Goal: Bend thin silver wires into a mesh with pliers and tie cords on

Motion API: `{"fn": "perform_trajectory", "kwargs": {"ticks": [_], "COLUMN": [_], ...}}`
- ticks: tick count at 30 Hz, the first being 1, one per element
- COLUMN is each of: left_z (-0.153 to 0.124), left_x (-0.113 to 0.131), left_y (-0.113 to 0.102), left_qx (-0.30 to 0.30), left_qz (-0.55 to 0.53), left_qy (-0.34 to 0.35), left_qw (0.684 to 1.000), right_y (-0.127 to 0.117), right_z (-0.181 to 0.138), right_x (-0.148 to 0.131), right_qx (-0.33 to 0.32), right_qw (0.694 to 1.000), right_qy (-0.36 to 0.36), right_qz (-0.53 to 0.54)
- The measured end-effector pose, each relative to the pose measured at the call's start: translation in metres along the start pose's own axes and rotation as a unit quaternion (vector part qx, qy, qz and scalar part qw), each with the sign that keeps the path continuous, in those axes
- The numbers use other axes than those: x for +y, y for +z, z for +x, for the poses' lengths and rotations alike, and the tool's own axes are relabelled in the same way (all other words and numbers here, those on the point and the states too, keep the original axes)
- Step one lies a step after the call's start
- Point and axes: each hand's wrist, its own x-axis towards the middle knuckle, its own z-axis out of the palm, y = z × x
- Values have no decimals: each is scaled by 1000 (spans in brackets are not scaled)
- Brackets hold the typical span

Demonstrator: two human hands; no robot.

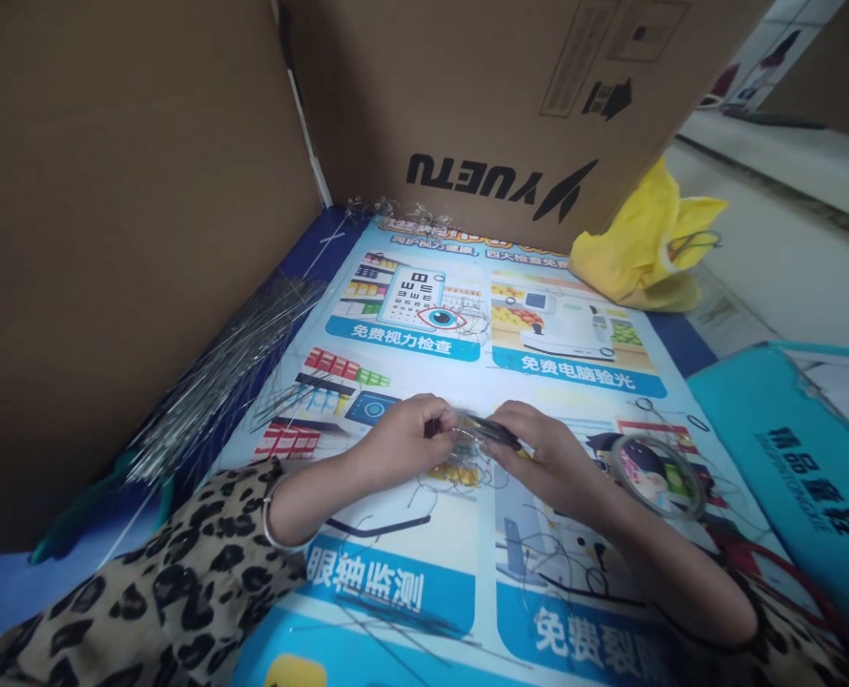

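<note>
The right hand [549, 456] has its grip closed around dark pliers [496, 431], which point toward the left hand [406, 437]. The left grip pinches thin wire [468, 443] just beside the plier tips, between the two grips. Below both lies a printed sheet [431, 377]. A tape roll [697, 491] sits just right of the right grip; a wire bundle [217, 367] lies left of the left grip.
</note>
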Motion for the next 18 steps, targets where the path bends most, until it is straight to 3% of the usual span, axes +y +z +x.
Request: {"fn": "perform_trajectory", "kwargs": {"ticks": [7, 14, 18], "left_z": [-1, -1, -3], "left_x": [4, 5, 7], "left_y": [-2, -1, -1], "left_qx": [-37, -50, -52], "left_qz": [-22, -18, 18], "left_qy": [-30, -24, -9], "left_qw": [999, 998, 998], "right_y": [5, 3, 2], "right_z": [-3, -4, -3], "right_x": [4, -2, -4], "right_qx": [-2, 10, -7], "right_qw": [985, 997, 997], "right_qy": [-115, -81, -1], "right_qz": [-130, 2, 79]}}
